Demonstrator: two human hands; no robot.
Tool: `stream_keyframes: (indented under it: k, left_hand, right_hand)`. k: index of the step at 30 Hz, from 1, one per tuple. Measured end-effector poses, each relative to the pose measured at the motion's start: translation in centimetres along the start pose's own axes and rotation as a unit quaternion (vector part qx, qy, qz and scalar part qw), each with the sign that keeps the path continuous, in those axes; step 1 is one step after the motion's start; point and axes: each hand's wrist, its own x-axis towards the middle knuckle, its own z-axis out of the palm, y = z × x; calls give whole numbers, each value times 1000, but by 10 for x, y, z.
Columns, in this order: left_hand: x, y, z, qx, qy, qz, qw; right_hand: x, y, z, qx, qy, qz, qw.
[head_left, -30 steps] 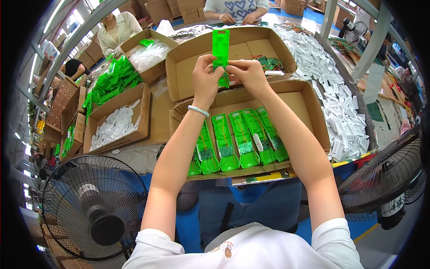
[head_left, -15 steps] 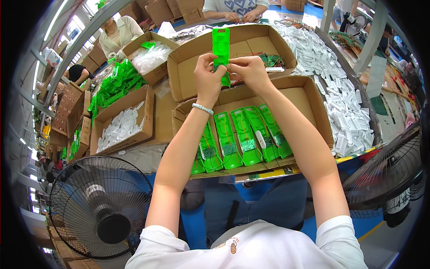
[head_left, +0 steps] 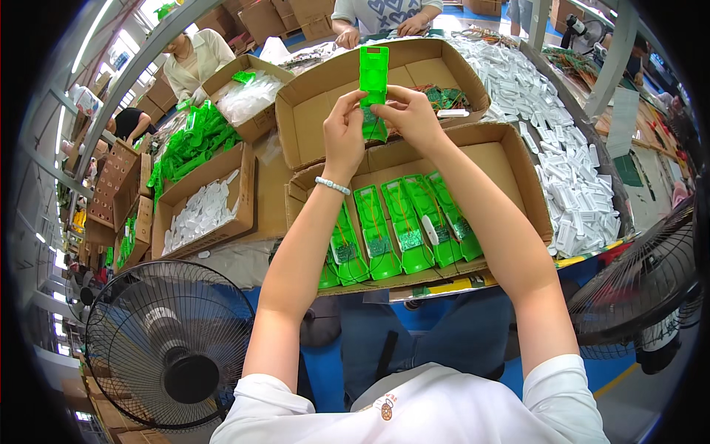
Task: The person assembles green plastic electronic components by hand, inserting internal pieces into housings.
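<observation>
Between my two hands a long green plastic housing (head_left: 374, 70) stands upright over the far cardboard box. My left hand (head_left: 345, 133) grips its left edge, fingers closed. My right hand (head_left: 408, 117) pinches the right edge, thumb over the front. A small green circuit board shows in the housing's lower part, partly covered by my fingers. Below my wrists, the near box (head_left: 510, 152) holds a row of several green housings (head_left: 404, 222) fitted with circuit boards and orange wires. One white plastic piece (head_left: 430, 230) lies on them. Circuit boards with wires (head_left: 445, 98) lie in the far box (head_left: 314, 81).
White plastic pieces (head_left: 566, 174) cover the table's right side. To the left are a box of white parts (head_left: 203, 214), a green housing pile (head_left: 188, 144) and a box with clear bags (head_left: 248, 96). Fans (head_left: 191, 377) flank me. Two people work across the table.
The housing has shifted slightly right and turned a little. My right fingers have moved from its front to around its right edge.
</observation>
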Motion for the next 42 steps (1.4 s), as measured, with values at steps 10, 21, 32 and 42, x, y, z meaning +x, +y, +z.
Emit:
stream_keyframes:
  k: [10,21,32,42]
  left_hand:
    - [1,-2,-5,48,-40,20,998]
    - [5,0,0,90,-16,99,991]
    - [19,-4,-21,-230,89,-57,967]
    - [18,1,-30,-390,71,-71,915]
  right_hand:
    - [0,4,-1,19,28,-43,998]
    - [3,5,-5,28,22,-23,999]
    - [9,-17,-31,-258,-23,-93,961]
    - [1,-3,-30,-394,-73,-110,910]
